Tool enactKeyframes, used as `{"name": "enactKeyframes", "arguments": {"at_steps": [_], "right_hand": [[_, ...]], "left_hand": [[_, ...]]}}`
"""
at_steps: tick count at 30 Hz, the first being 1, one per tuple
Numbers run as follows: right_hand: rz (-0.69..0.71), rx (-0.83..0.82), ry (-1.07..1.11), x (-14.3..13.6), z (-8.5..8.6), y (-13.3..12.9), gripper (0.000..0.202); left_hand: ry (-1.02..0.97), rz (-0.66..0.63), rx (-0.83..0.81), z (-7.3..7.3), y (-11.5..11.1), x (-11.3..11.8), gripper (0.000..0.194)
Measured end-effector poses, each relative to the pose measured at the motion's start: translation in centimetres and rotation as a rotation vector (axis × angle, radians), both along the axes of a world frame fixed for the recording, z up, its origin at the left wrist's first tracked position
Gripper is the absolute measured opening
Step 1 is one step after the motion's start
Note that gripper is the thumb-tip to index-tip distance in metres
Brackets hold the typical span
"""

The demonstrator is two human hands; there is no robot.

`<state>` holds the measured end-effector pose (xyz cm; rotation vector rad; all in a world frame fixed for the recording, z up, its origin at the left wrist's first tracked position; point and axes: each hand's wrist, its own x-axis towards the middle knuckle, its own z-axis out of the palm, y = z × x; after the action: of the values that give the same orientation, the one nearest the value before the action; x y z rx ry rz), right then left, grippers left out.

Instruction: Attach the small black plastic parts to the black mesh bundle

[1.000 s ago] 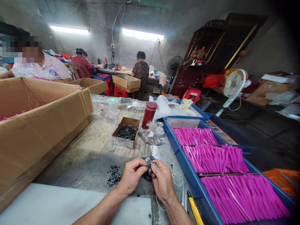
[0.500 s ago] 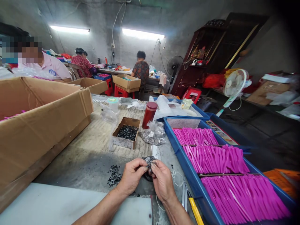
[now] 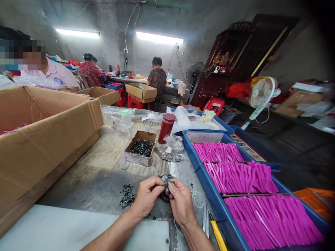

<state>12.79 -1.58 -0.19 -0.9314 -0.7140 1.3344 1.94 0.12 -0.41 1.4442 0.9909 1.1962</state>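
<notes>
My left hand (image 3: 149,192) and my right hand (image 3: 181,197) meet at the middle of the worktable, thumbs and fingers pinched together. Whatever sits between the fingertips is tiny and dark, mostly hidden by them. Just behind and below the fingers is a dark round object (image 3: 165,197) with crumpled, shiny grey-black material (image 3: 166,178) on top; its kind is unclear. A loose pile of small black rivet-like pins (image 3: 127,196) lies left of my left hand. Beyond the hands stands a small cardboard box (image 3: 137,159) of similar black pins, beside a clear bag of small metal pieces (image 3: 170,152).
A blue crate (image 3: 195,164) of magenta strips lines the right side, with a yellow-handled tool (image 3: 218,235) beside it. A large cardboard box (image 3: 52,139) stands left, and a white board (image 3: 78,226) lies in front. A red jar (image 3: 166,129) stands farther back. Several people sit beyond.
</notes>
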Motion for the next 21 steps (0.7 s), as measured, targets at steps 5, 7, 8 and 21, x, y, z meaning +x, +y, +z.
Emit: {"name": "enactKeyframes", "arguments": {"at_steps": [5, 7, 8, 21], "right_hand": [[0.003, -0.006, -0.007, -0.1, -0.2, 0.2, 0.021], [0.008, -0.007, -0.006, -0.1, -0.3, 0.2, 0.022], [0.009, -0.006, -0.009, -0.1, -0.4, 0.2, 0.022], [-0.051, 0.025, -0.257, 0.3, -1.6, 0.1, 0.018]], "left_hand": [[0.037, 0.005, 0.033, -0.1, 0.0, 0.0, 0.01], [0.046, 0.009, 0.04, 0.0, 0.0, -0.1, 0.01], [0.051, 0.011, 0.044, 0.0, 0.0, -0.1, 0.01], [0.132, 0.033, 0.071, 0.1, -0.1, -0.2, 0.011]]}}
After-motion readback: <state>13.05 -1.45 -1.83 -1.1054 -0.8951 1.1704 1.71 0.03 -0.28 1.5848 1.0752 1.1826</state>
